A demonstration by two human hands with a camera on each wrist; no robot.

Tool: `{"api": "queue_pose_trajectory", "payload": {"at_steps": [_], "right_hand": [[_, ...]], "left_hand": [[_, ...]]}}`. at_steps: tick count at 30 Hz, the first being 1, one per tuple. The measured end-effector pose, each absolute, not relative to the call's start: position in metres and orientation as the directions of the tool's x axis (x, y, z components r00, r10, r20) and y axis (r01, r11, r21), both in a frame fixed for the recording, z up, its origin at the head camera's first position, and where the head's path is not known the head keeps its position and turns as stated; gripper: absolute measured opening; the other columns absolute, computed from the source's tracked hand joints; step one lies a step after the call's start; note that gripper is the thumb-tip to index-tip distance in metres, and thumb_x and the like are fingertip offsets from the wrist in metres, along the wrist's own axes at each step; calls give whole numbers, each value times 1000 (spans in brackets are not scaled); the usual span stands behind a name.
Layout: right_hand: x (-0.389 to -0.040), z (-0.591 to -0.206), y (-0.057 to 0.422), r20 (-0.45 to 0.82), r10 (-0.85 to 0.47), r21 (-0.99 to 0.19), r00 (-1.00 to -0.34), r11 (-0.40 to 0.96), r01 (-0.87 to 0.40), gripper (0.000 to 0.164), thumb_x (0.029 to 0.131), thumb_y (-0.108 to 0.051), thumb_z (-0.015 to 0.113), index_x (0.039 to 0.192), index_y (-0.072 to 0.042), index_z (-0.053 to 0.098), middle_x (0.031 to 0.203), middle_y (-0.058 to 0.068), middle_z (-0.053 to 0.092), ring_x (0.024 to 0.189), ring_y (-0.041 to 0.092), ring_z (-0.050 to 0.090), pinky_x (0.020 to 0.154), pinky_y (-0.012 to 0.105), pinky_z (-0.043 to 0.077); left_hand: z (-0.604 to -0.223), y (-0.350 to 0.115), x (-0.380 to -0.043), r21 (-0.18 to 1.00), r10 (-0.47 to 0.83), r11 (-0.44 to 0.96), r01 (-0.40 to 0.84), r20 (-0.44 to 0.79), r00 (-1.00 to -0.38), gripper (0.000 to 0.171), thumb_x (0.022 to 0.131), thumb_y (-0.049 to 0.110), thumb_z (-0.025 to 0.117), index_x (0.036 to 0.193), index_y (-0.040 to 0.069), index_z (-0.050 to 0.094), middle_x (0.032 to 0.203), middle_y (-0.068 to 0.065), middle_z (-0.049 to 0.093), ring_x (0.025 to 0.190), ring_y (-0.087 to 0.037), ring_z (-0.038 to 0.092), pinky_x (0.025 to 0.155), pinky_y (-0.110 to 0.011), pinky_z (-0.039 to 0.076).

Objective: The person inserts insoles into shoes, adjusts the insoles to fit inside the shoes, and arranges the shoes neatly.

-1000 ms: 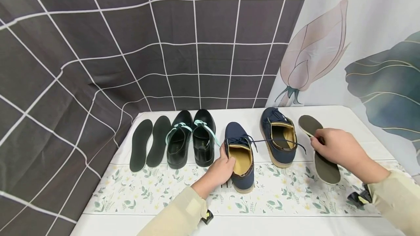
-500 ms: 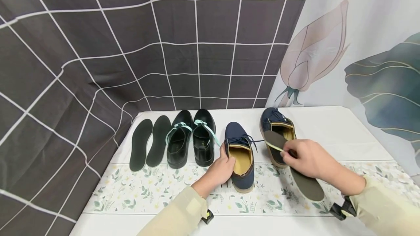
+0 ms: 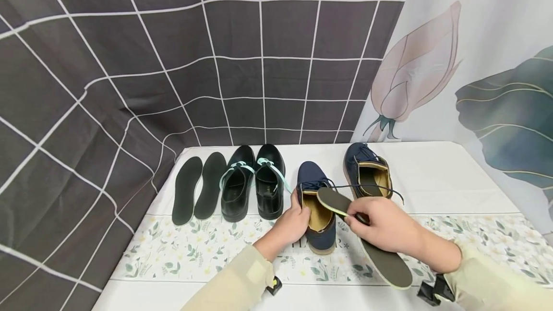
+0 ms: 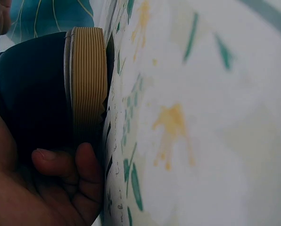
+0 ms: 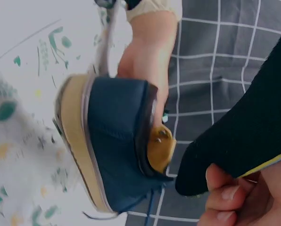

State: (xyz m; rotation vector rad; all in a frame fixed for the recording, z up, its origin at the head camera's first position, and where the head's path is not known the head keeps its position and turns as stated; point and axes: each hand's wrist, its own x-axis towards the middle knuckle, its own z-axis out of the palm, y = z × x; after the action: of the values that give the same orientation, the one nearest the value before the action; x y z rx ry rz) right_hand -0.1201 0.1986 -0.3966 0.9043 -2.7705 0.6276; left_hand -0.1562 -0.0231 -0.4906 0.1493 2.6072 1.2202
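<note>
My left hand grips the left side of a navy lace-up shoe, thumb over the opening and fingers low along the outside. In the left wrist view its ribbed tan sole rests on the cloth. The shoe's yellow lining shows in the right wrist view. A grey-brown insole is pinched around its middle by my right hand. Its far end overlaps the shoe's opening in the head view; the other end points toward me. Behind my right hand stands the other navy shoe, with a dark insole inside.
Left of the navy shoe stand two black shoes with mint laces. Two dark insoles lie beyond them. A navy lace stretches across to the other navy shoe. A grid-patterned curtain hangs behind the white table.
My right hand has carried the insole leftward from the table's right side, past the far navy shoe, to the opening of the nearer one. My left hand keeps its hold on that shoe.
</note>
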Motion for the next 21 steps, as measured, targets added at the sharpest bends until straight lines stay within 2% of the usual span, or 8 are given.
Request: {"api": "queue_pose_trajectory", "payload": {"at_steps": [2, 6, 9, 11, 13, 16, 17, 21], "right_hand": [[-119, -398, 194, 244, -554, -362, -796, 710, -604, 21, 86, -16, 73, 75, -31, 64, 66, -19, 53, 61, -2, 46, 56, 21, 43], [-118, -401, 187, 190, -568, -390, -801, 705, -593, 9, 89, -17, 69, 91, -26, 74, 76, -17, 66, 69, -2, 55, 61, 24, 50], [-120, -402, 183, 176, -572, -405, -801, 700, -588, 16, 91, -16, 67, 104, -20, 77, 90, -10, 76, 79, 2, 65, 68, 31, 57], [-123, -403, 180, 174, -579, -403, -796, 696, -594, 18, 92, -16, 66, 105, -19, 78, 97, -5, 79, 87, 6, 69, 73, 35, 60], [-125, -404, 177, 155, -585, -407, -796, 696, -591, 18, 92, -15, 65, 104, -19, 79, 97, -3, 80, 87, 9, 70, 72, 36, 60], [-130, -405, 173, 123, -564, -420, -817, 716, -557, 19, 91, -14, 64, 100, -20, 80, 93, -5, 80, 79, 5, 66, 67, 32, 57], [-131, -406, 170, 107, -554, -427, -825, 724, -542, 18, 91, -14, 64, 95, -22, 80, 86, -7, 78, 73, 4, 64, 64, 30, 54], [-138, -408, 160, 44, -512, -441, -858, 760, -476, 22, 90, -15, 62, 74, -26, 72, 59, -12, 57, 52, 3, 46, 51, 24, 39]], "left_hand": [[-491, -24, -156, 766, 210, 643, 0, -176, -962, 69, 105, 38, 30, 162, 11, 3, 133, -30, 66, 119, -38, 65, 102, -56, 52], [-491, -26, -157, 773, 248, 634, 42, -152, -957, 68, 106, 37, 30, 161, 10, 1, 129, -32, 68, 116, -40, 66, 99, -57, 53], [-492, -26, -156, 776, 264, 628, 58, -143, -954, 67, 107, 36, 29, 161, 9, 0, 126, -33, 69, 113, -40, 68, 97, -57, 54], [-491, -26, -155, 778, 260, 626, 52, -146, -955, 67, 108, 38, 29, 161, 10, 0, 127, -33, 69, 114, -40, 67, 97, -57, 54], [-491, -26, -155, 778, 252, 626, 43, -150, -956, 67, 108, 41, 28, 162, 12, 1, 129, -32, 68, 116, -39, 67, 99, -57, 54], [-491, -25, -156, 777, 242, 628, 34, -154, -958, 68, 108, 46, 28, 162, 14, 2, 132, -30, 67, 119, -38, 65, 101, -57, 52], [-491, -25, -156, 777, 239, 628, 29, -157, -958, 68, 108, 47, 27, 162, 14, 2, 133, -29, 67, 120, -38, 64, 101, -57, 52], [-491, -24, -156, 776, 232, 630, 11, -175, -957, 68, 107, 43, 28, 162, 14, 2, 135, -28, 66, 121, -37, 64, 102, -57, 51]]}}
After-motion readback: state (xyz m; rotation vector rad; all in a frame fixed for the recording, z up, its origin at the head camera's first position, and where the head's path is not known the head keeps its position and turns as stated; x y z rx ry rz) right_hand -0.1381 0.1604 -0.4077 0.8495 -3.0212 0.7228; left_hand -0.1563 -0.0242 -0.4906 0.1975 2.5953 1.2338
